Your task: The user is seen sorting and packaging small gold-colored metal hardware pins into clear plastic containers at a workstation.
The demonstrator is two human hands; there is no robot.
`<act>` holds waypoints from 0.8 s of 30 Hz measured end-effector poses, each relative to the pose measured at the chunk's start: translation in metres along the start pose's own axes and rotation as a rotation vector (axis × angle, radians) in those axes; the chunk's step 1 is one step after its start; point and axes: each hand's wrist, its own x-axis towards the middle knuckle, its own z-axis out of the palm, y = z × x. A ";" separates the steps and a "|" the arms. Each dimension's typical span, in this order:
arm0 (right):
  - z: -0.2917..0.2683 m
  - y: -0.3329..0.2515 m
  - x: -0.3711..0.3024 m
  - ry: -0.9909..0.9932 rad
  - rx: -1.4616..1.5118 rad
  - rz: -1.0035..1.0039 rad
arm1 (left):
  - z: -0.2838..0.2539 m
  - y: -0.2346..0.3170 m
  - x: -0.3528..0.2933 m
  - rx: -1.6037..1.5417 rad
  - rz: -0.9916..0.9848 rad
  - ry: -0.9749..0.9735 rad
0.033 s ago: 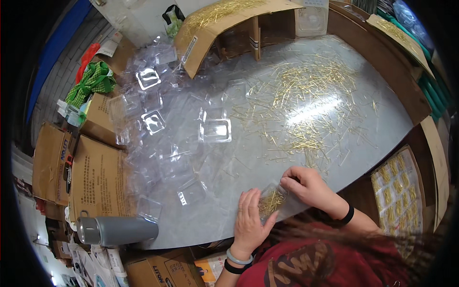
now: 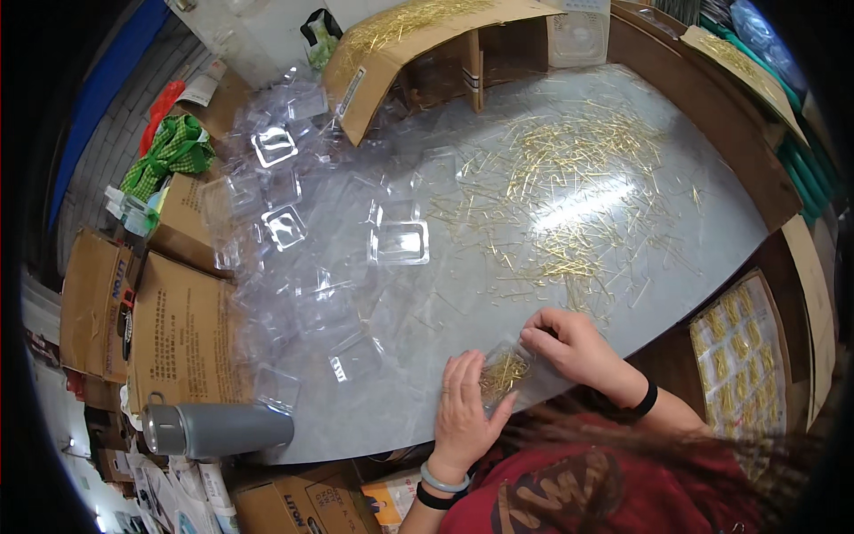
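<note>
Near the table's front edge lies a small transparent plastic clamshell pack [image 2: 505, 372], filled with thin gold-coloured metal pins. My left hand [image 2: 467, 402] holds it along its left side, the fingers together and the thumb bent round the near edge. At its far right corner, my right hand [image 2: 569, 345] pinches with thumb and forefinger, the other fingers curled in. Those fingertips touch the pack's edge; whether a pin is between them is hidden. Beyond my hands a wide heap of loose gold pins [image 2: 578, 245] spreads over the grey table [image 2: 400, 392]; some look bent at one end.
Many empty transparent clamshells [image 2: 311, 298] pile up on the left. A grey bottle [image 2: 222, 430] lies at the front left beside cardboard boxes [image 2: 182, 334]. A cut cardboard box [image 2: 409, 44] bearing pins stands at the back. Filled packs [image 2: 743, 356] sit in a box at lower right.
</note>
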 end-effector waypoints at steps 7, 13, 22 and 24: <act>0.018 0.011 -0.003 0.225 -0.246 -0.419 | 0.002 0.001 0.001 0.022 -0.020 -0.006; -0.002 0.015 -0.039 0.023 -0.404 -0.480 | 0.002 0.000 0.001 -0.004 -0.024 0.009; -0.001 0.006 -0.040 0.203 -0.579 -0.550 | -0.001 0.000 0.003 0.031 -0.003 0.022; -0.007 0.002 -0.034 0.226 -0.683 -0.589 | 0.001 0.002 0.002 0.029 -0.026 0.020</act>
